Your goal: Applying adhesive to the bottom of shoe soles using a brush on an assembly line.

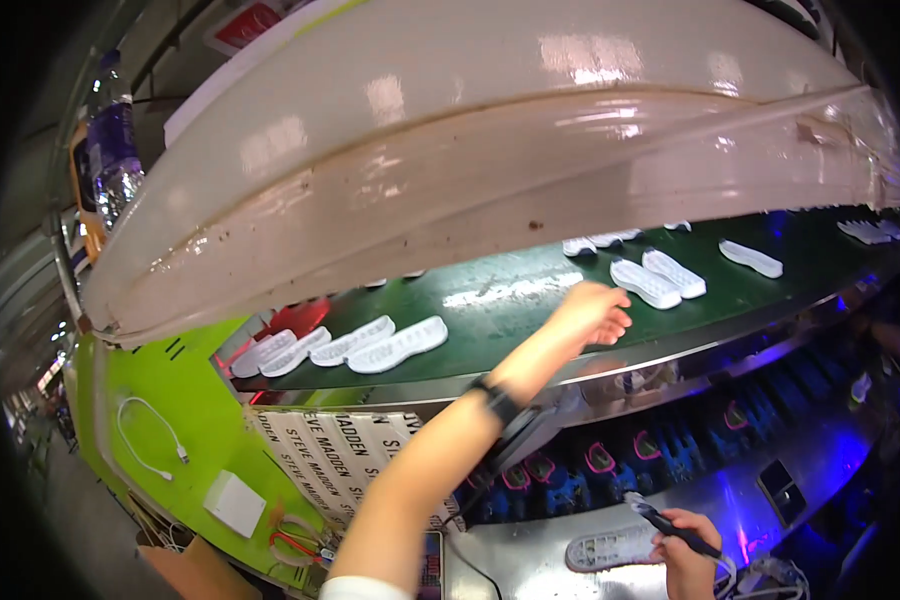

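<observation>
My left arm, with a dark wristband (499, 401), reaches over the green conveyor belt. My left hand (592, 314) holds nothing there; its fingers are loosely bent and slightly apart. Just beyond the fingertips lies a pair of white shoe soles (644, 284). Low in the view, my right hand (692, 552) grips a black-handled brush (680, 532) with a pale, whitish tip and a cord or tube at its rear. Beneath that hand a greyish shoe sole (606, 550) rests on the metal worktop (530, 570); the fingers partly cover its right end.
More white soles (398, 345) sit on the belt (490, 330), left and right. A clear plastic cover (470, 180) hangs over it. Below the belt is a row of blue fixtures with pink rings (600, 457). A white cable (140, 440) and white box (235, 503) lie on the green panel.
</observation>
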The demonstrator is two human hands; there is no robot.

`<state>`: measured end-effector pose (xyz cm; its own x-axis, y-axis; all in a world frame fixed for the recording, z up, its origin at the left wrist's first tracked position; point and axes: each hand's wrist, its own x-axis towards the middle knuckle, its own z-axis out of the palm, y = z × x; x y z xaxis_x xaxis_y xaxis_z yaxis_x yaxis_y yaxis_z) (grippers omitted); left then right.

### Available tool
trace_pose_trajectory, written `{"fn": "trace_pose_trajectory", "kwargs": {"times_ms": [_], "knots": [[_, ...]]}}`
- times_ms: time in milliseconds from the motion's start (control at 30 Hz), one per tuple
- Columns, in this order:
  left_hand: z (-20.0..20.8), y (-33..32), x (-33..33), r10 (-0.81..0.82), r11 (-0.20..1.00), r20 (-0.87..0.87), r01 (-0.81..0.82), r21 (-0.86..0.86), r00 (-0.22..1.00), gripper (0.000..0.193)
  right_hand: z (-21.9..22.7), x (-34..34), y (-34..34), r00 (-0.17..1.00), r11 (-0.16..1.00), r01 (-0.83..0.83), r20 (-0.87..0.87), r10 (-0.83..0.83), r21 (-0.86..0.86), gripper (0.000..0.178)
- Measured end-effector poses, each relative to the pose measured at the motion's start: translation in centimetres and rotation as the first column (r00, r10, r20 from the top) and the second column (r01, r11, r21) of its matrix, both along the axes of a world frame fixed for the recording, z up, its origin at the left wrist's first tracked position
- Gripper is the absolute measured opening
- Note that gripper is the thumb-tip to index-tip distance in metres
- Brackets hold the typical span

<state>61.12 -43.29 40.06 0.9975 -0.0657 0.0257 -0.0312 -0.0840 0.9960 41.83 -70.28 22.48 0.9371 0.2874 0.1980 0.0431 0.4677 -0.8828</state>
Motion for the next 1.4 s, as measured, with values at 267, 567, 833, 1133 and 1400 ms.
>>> {"fn": "trace_pose_trajectory", "kwargs": {"times_ms": [267, 567, 833, 1133, 1400], "knots": [[-1.6, -1.8, 15.4, 0.386, 0.712, 0.083, -0.354, 0.607, 0.919, 0.031, -1.2, -2.0, -3.1, 0.954, 0.976, 0.208, -0.235, -0.187, 0.066, 0.032], [-9.9, 4.1, -18.8, 0.063, 0.828, -0.051, -0.081, -0.555, 0.997, 0.052, -3.0, -2.0, -0.2, 0.993, 0.989, 0.076, -0.096, -0.064, 0.125, 0.030], [-37.0, -3.6, -31.6, -0.183, -0.145, -0.243, -0.271, -0.952, 0.953, 0.054, -4.6, -5.2, 7.1, 0.794, 0.831, 0.028, 0.518, 0.319, -0.555, 0.018], [-31.8, -3.5, -28.6, -0.109, -0.184, -0.097, -0.116, -0.976, 0.989, 0.060, -2.9, -6.1, 7.1, 0.799, 0.684, -0.466, 0.065, 0.598, -0.561, 0.021], [-27.5, -2.4, -25.6, -0.393, 0.358, -0.438, -0.304, -0.883, 0.809, 0.048, 0.2, -1.8, 5.3, 0.715, 0.556, -0.562, -0.022, 0.698, -0.612, 0.023]]}}
